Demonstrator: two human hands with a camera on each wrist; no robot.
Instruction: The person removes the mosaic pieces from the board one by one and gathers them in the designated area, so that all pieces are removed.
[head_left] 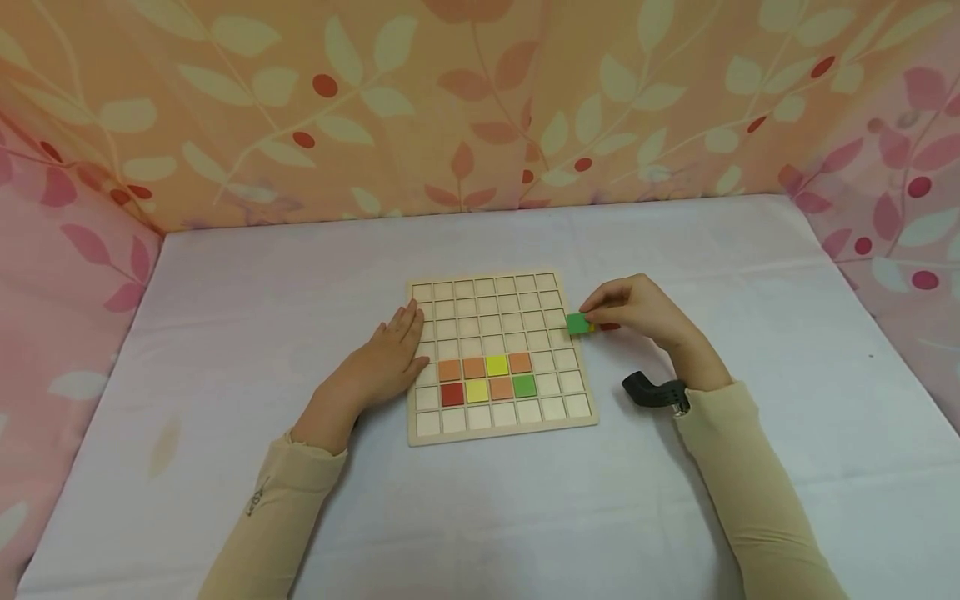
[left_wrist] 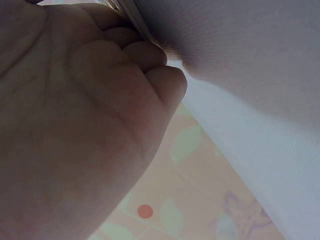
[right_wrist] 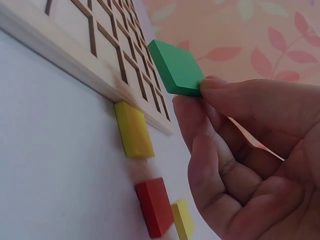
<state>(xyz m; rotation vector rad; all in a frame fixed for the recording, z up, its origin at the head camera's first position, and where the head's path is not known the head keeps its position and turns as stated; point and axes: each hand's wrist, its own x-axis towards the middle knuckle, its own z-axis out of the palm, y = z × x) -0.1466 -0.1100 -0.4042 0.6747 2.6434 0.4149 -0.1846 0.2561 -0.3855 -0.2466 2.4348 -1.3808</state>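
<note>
A square wooden grid board point(head_left: 480, 326) lies on the table. My left hand point(head_left: 386, 356) rests along its left edge, fingers straight; in the left wrist view the palm point(left_wrist: 85, 115) shows, with fingertips at the board's edge. Thumb and fingers of my right hand point(head_left: 645, 315) pinch a green square tile point(right_wrist: 177, 69) over the board's right edge. Two rows of tiles sit in the lower cells: orange point(head_left: 448, 370) and yellow point(head_left: 497, 365) in the upper row; red point(head_left: 452, 394), yellow, orange and green point(head_left: 524, 386) in the lower.
Below the right hand, just off the board's edge, lie a yellow tile point(right_wrist: 134, 131), a red tile point(right_wrist: 155, 207) and another yellow tile point(right_wrist: 183, 219). A black curved device point(head_left: 652, 391) is at the right wrist. Leaf-patterned cloth point(head_left: 465, 108) stands behind the white-covered table point(head_left: 480, 517).
</note>
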